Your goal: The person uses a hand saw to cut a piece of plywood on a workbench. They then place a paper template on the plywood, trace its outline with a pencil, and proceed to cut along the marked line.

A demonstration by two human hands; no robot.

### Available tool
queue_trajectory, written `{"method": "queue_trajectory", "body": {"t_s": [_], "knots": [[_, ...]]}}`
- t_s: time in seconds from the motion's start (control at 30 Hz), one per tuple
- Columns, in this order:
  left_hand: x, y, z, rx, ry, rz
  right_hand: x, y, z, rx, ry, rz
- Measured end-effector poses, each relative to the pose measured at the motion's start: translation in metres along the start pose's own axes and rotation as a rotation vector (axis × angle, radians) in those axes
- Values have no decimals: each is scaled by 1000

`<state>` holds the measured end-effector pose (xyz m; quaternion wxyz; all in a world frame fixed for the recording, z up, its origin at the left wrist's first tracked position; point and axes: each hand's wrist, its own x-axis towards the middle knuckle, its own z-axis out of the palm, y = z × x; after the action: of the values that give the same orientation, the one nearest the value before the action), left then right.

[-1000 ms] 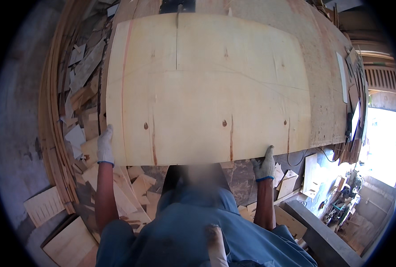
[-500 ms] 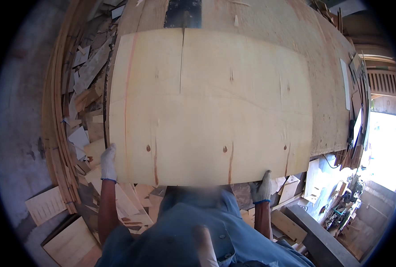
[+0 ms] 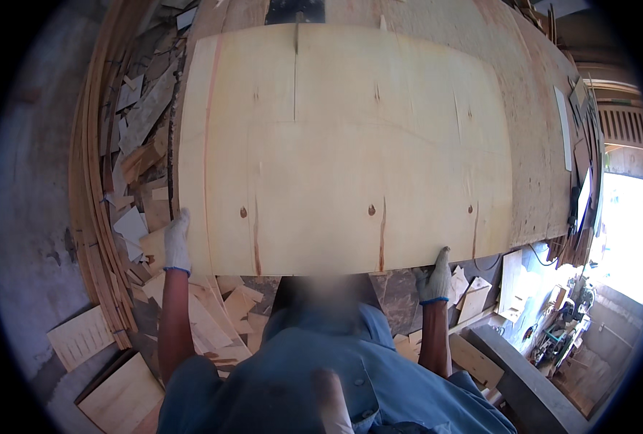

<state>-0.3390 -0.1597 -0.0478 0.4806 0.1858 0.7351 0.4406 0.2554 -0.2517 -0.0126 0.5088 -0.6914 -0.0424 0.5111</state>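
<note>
A broad pale plywood sheet [image 3: 321, 159] lies flat on a wooden worktable [image 3: 542, 173]. A thin straight slit runs from its far edge toward me, with a narrow dark blade-like piece [image 3: 297, 37] standing at the slit's far end. My left hand [image 3: 177, 242], in a whitish glove with a blue cuff, grips the sheet's left edge near the close corner. Gloved the same way, my right hand [image 3: 435, 278] holds the near edge toward the right, thumb on top and fingers partly hidden beneath. A red line runs down the sheet's left side.
Wood offcuts [image 3: 144, 130] are heaped left of the table, beside long upright strips [image 3: 90, 181]. More scraps [image 3: 213, 318] litter the floor around my legs. A grey bench-like block [image 3: 524, 383] stands at lower right, near a cluttered pile of tools [image 3: 563, 325].
The plywood sheet has slid away from me across the table, both hands moving with it. Its slit now reaches farther past the blade-like piece.
</note>
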Motion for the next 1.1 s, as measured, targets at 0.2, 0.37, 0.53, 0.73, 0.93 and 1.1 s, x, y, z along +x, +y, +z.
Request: {"method": "queue_trajectory", "body": {"t_s": [0.2, 0.37, 0.53, 0.73, 0.93, 1.1], "knots": [[-9, 29, 23, 8, -29, -39, 15, 11, -6, -86, 39, -64], [15, 13, 13, 39, 19, 24, 8, -13, 23, -10, 58, -15], [49, 1, 5, 31, 14, -53, 42, 11, 6, -77, 71, -161], [38, 21, 23, -59, -27, 16, 12, -33, 59, 132, 99, 25], [36, 42, 40, 174, 20, 96, 84, 14, -9, -410, -69, -325], [-1, 85, 68, 139, -32, 58, 46, -31, 47, 47, -5, -26]]}}
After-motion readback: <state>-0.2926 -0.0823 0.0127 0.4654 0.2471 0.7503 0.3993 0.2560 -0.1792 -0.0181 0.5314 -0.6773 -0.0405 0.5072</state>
